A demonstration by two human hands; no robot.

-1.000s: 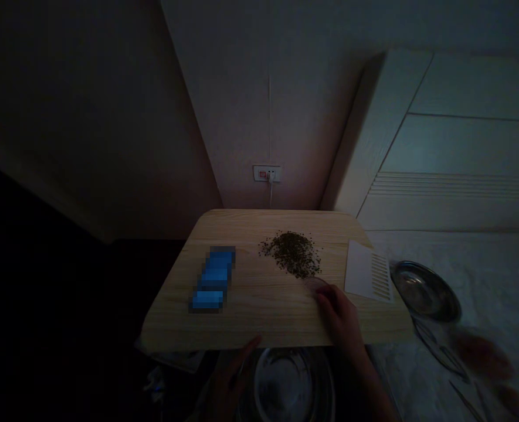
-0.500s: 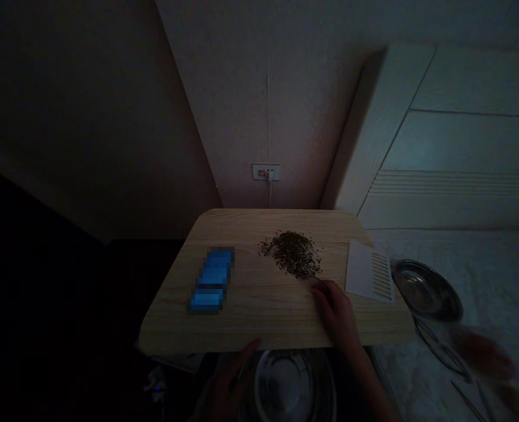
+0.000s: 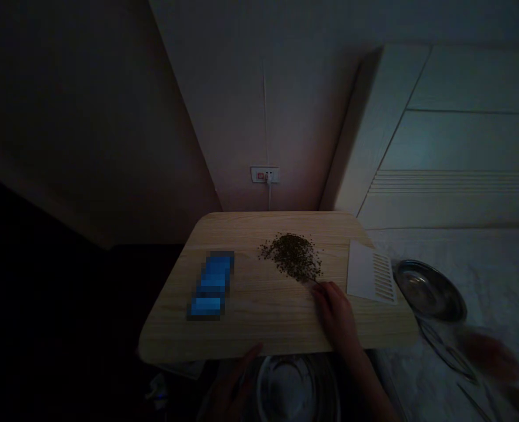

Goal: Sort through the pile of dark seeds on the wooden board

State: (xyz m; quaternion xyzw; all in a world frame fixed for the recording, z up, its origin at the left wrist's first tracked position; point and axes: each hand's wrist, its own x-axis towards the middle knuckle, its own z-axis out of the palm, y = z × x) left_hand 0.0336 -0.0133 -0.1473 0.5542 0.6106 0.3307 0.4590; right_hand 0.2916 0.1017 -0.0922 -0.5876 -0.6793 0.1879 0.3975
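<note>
Right hand [image 3: 336, 313] edged nearer grainy dark pile [image 3: 293, 255] | fingers [image 3: 325, 289] pinched, seemingly on thin-rimmed piece [image 3: 314, 282] | left hand [image 3: 231, 391]: grip, can't tell

Apparently a home bedroom: a white panelled wooden headboard [image 3: 465, 140] and pale cloth-covered bed [image 3: 501, 275] at right, white rectangular socket [image 3: 264, 174] on the pale far wall [image 3: 303, 105].

"Where is the camera?"
"On the wearer's head, facing forward and down, the table [image 3: 250, 319] near at lower center."
"And farther off?"
"The wall [image 3: 224, 88], spanning the frame's upper center."
</note>
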